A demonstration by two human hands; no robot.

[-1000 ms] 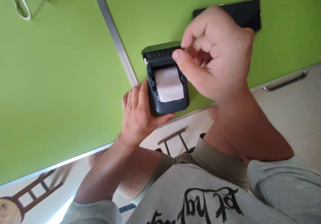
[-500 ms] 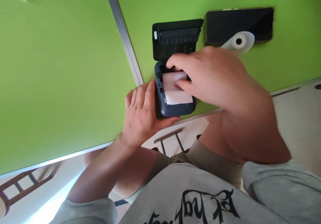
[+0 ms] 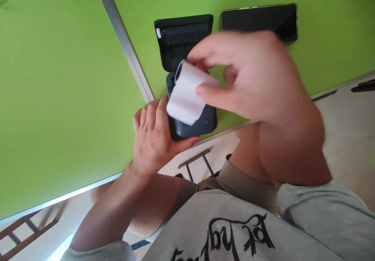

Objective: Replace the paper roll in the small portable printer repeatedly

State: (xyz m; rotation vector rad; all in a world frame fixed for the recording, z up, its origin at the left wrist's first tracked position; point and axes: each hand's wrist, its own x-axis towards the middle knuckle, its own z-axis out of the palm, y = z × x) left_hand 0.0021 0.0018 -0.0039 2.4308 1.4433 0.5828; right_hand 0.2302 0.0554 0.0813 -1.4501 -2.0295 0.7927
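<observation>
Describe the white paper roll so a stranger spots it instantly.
On the bright green tabletop, find the dark grey-blue plastic printer with its black lid raised. Over its body, the right hand holds the white paper roll. Its pale, curled paper sets it apart from the flat black phone behind.

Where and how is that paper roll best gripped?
Pinch the paper roll across its curved side, probably from the right, as the right hand does: its open end faces left, where the left hand holds the printer, and its flap hangs on the near side.
</observation>
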